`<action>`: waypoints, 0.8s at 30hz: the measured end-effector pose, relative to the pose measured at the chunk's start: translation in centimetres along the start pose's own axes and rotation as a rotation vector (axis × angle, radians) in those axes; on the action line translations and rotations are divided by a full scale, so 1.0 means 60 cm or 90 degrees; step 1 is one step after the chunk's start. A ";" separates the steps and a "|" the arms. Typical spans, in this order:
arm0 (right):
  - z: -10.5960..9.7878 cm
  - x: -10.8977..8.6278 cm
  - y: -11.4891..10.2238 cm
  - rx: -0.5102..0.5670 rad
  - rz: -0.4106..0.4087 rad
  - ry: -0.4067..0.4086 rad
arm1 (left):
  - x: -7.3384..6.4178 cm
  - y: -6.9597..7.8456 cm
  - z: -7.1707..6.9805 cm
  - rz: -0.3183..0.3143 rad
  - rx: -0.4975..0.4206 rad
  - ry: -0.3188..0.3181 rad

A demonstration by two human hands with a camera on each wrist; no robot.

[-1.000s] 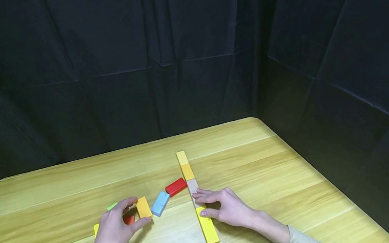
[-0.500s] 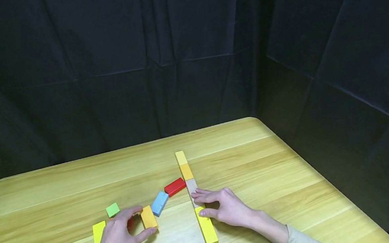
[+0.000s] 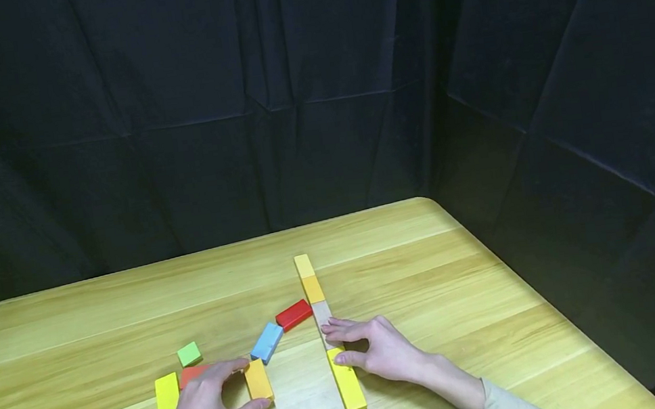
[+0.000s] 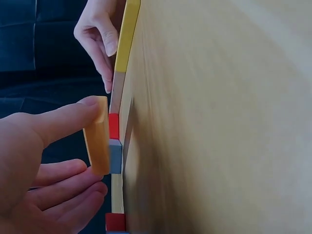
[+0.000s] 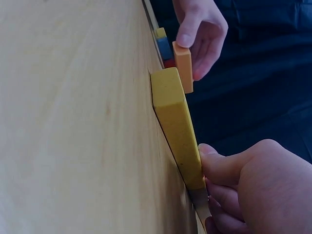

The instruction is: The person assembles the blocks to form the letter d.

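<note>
My left hand (image 3: pixel 205 405) pinches an orange block (image 3: pixel 258 381) by its two ends, thumb at one and fingertips at the other. In the left wrist view the same orange block (image 4: pixel 97 139) is lifted off the tabletop. A straight row runs away from me: a yellow block (image 3: pixel 347 383), a greyish block (image 3: pixel 322 314), an orange-yellow block (image 3: pixel 313 289) and a pale yellow block (image 3: pixel 304 266). My right hand (image 3: pixel 378 348) rests on the row, thumb on the yellow block, fingers on the greyish one. Leading left from the row are a red block (image 3: pixel 294 314) and a blue block (image 3: pixel 267 342).
By the left hand lie a green block (image 3: pixel 189 354), a yellow block (image 3: pixel 168 397) and an orange-red block (image 3: pixel 192 375), partly hidden by that hand. The wooden table (image 3: pixel 468 296) ends at dark curtains (image 3: pixel 183 127) behind and to the right.
My left hand has moved the orange block toward me and slightly right, uncovering the green, yellow and orange-red blocks. The right hand stays where it was.
</note>
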State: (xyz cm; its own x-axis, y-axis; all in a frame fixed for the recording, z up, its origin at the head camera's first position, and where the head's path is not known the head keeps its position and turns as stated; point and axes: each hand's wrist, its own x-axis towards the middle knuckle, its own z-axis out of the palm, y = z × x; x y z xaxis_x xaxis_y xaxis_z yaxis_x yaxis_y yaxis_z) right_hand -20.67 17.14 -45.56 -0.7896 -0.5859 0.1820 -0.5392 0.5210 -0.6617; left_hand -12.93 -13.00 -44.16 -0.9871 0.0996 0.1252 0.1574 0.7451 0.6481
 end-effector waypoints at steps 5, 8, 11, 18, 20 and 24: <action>0.001 0.000 0.001 0.002 -0.001 0.002 | -0.003 0.001 0.005 -0.012 0.010 -0.029; 0.001 0.000 0.002 0.000 -0.002 0.002 | -0.003 0.001 0.009 -0.015 0.014 -0.034; 0.001 -0.001 0.002 -0.003 -0.002 0.001 | -0.001 0.000 0.011 -0.018 0.019 -0.035; 0.001 -0.001 0.002 -0.002 0.000 0.002 | 0.000 -0.004 0.012 -0.012 0.035 -0.042; 0.001 -0.001 0.001 -0.004 -0.001 0.002 | -0.001 -0.006 0.010 -0.006 0.033 -0.045; 0.001 -0.001 0.001 -0.004 -0.002 0.000 | -0.003 -0.012 0.004 0.009 0.033 -0.054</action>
State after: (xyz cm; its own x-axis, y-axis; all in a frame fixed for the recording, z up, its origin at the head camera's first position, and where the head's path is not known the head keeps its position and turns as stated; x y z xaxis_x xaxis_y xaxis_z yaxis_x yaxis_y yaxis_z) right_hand -20.62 17.18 -45.64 -0.7882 -0.5871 0.1844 -0.5435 0.5236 -0.6561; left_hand -12.85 -13.40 -44.80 -0.9841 0.1636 0.0688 0.1715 0.7763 0.6066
